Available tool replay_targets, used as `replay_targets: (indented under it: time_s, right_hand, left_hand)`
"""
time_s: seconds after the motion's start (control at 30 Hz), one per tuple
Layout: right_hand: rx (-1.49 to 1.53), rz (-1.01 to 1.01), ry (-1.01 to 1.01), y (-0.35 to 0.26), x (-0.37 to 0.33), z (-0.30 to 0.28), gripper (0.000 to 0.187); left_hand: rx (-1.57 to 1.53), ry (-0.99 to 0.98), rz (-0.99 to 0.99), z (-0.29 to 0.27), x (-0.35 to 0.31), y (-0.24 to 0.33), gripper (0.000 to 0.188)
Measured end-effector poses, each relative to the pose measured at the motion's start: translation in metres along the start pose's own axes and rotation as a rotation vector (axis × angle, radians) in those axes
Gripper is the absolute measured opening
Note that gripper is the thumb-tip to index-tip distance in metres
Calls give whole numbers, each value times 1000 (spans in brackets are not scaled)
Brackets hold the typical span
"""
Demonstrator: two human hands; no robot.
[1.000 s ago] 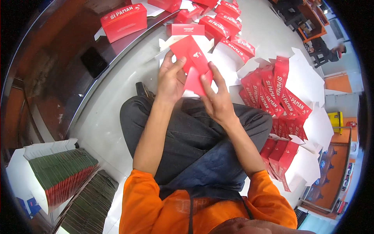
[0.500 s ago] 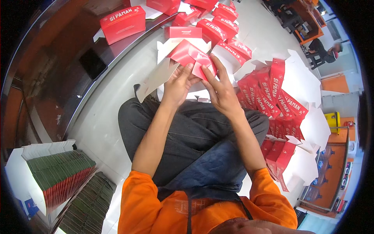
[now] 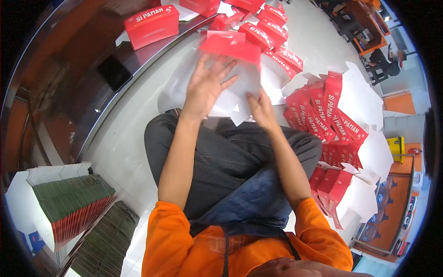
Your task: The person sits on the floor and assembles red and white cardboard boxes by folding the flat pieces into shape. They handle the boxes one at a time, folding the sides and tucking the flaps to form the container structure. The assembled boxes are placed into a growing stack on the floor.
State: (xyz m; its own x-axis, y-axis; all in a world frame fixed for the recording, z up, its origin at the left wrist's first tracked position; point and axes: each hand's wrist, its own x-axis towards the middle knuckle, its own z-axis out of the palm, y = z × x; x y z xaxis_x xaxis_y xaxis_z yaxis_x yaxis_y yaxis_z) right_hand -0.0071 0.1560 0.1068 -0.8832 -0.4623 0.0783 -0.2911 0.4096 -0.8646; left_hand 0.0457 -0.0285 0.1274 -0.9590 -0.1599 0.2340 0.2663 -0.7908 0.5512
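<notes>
A red-and-white paper box, partly folded and blurred by motion, is in front of me above my crossed legs. Its pale inside faces me, with a red band along the far edge. My left hand lies against the box's left part, fingers spread and stretched out. At the lower right edge, my right hand pinches the board between thumb and fingers. A pointed white flap hangs down between the hands. More white board shows beneath, and where one sheet ends and another begins is hard to make out.
Finished-looking red boxes stand on the floor ahead; another red box sits on a dark bench beside a black phone. Nested red boxes with white lids lie to my right. Stacked flat cartons stand at lower left.
The box has turned so its pale inside faces me instead of the red folded corner. My left hand has opened off its grip and spread; my right hand has moved down along the edge.
</notes>
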Motion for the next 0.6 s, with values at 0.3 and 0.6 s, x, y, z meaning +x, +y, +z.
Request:
replay_targets:
  time_s: [0.3,0.6]
  right_hand:
    - [110,168,10,-44,23,-55,52]
    - [-123,-51,-131,-7,0,-63,21]
  left_hand:
    - [1715,-320,-180,-13,-9,-17,33]
    - [1376,-341,-370,-19,-8,-21,20]
